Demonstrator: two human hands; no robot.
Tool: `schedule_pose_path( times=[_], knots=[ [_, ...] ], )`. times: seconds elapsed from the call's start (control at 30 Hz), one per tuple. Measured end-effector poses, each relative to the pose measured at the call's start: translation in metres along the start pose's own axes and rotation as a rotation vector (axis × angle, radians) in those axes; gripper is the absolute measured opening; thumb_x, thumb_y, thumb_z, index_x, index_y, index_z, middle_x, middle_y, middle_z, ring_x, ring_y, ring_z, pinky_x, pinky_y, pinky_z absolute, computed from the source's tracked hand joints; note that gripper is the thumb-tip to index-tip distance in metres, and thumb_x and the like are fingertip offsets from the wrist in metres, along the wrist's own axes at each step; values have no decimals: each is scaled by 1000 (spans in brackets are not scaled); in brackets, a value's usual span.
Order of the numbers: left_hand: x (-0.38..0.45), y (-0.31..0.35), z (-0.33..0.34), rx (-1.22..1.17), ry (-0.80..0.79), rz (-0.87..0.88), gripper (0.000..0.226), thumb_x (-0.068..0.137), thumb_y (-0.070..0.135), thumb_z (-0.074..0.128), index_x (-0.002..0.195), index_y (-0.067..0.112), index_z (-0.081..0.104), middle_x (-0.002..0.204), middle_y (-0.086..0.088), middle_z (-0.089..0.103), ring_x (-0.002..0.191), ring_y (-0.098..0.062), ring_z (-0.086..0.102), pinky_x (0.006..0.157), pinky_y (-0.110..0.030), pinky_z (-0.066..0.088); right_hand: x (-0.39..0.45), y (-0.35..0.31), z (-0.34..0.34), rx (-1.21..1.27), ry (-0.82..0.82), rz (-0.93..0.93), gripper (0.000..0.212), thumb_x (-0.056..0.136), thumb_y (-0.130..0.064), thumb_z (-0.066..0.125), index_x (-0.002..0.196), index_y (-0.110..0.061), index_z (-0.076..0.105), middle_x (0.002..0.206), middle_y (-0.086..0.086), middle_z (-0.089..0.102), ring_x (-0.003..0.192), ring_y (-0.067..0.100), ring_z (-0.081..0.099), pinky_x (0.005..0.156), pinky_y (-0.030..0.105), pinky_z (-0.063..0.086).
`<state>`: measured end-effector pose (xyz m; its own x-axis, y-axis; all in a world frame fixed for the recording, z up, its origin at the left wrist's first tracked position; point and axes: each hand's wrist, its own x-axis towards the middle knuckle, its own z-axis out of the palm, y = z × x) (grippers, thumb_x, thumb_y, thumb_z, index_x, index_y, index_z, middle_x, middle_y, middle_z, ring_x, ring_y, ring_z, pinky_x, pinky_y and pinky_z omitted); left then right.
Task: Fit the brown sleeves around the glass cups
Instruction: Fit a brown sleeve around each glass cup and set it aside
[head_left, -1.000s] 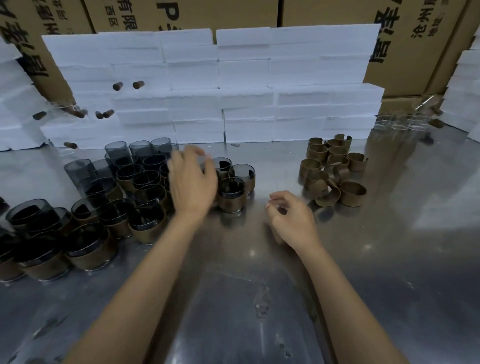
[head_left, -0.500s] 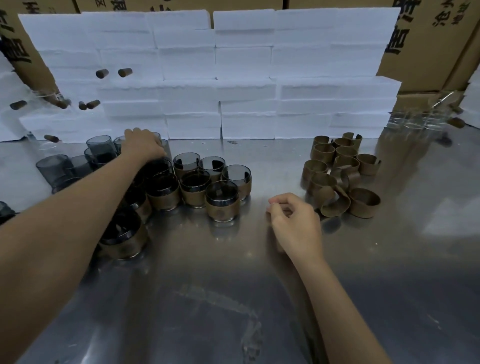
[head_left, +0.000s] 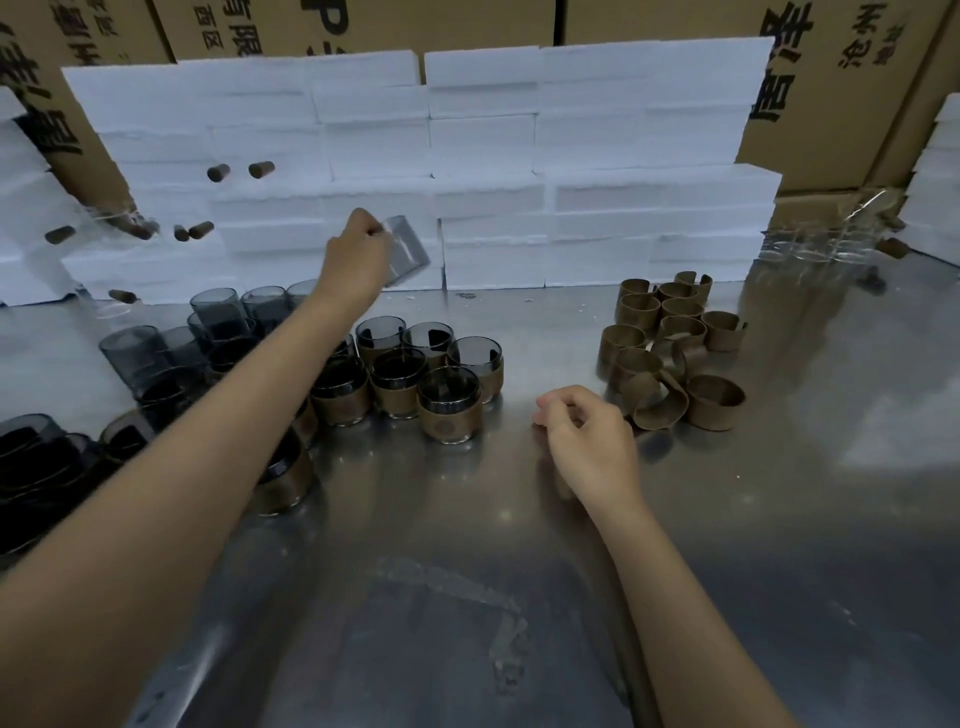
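Observation:
My left hand (head_left: 358, 254) grips a bare smoky glass cup (head_left: 408, 249), held tilted in the air above the table in front of the foam wall. Below it stand several bare grey cups (head_left: 218, 312) at the back left and several cups wearing brown sleeves (head_left: 449, 402) in the middle. A pile of loose brown sleeves (head_left: 670, 353) lies to the right. My right hand (head_left: 587, 441) rests on the steel table just left of that pile, fingers loosely curled and holding nothing.
A wall of white foam blocks (head_left: 493, 171) lines the back, with cardboard boxes (head_left: 841, 78) behind it. Clear glasses (head_left: 826, 244) stand at the far right. More sleeved cups (head_left: 31, 467) crowd the left edge.
My left hand has lifted a bare cup out of the back-left group and carried it up and to the right. My right hand has stayed put.

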<state>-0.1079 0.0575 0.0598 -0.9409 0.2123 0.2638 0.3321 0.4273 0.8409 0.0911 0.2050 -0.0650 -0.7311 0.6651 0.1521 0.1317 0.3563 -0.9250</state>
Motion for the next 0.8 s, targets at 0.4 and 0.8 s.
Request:
schedule_pose_path(
  times=[0.4,0.8],
  knots=[
    [-182,37,80,-556,-391,-22,35,97,62,55,107,29,56,90,7,72,82,-5,72,74,-31,57,-27,-32,-33,999,-398,188,78,94,-73,47,140,-11,58,133,11,68,127,28,62,101,45,48],
    [-181,14,95,-515,14,-47,21,98,37,67,106,19,59,99,-4,63,93,-20,63,95,-45,53,-27,-32,-19,560,-110,156,67,105,-64,27,108,-17,75,88,6,80,81,22,79,68,36,64]
  ],
)
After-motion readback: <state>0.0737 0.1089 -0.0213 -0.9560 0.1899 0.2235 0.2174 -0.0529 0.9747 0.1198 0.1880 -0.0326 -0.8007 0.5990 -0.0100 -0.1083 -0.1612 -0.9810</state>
